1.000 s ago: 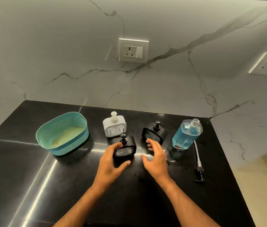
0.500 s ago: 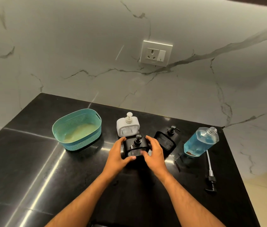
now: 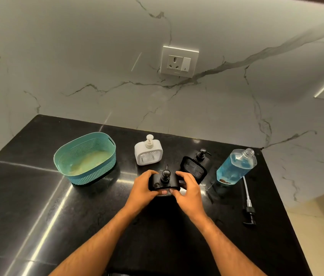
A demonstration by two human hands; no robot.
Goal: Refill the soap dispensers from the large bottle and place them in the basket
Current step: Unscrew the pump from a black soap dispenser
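Head view, left hand [image 3: 144, 187] and right hand [image 3: 189, 191] both gripping near black dispenser [image 3: 164, 181] from either side on black counter [image 3: 37, 206], second black dispenser [image 3: 194, 168] just behind right fingers, white dispenser [image 3: 148, 151] beyond, teal basket [image 3: 85, 158] left, uncapped blue soap bottle [image 3: 235, 166] right, loose pump [image 3: 248, 206] beside it

No readable text; large bottle [image 3: 234, 168] label perhaps too blurred

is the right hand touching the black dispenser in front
Touching. The head view shows the right hand with fingers curled round the right side of the front black dispenser.
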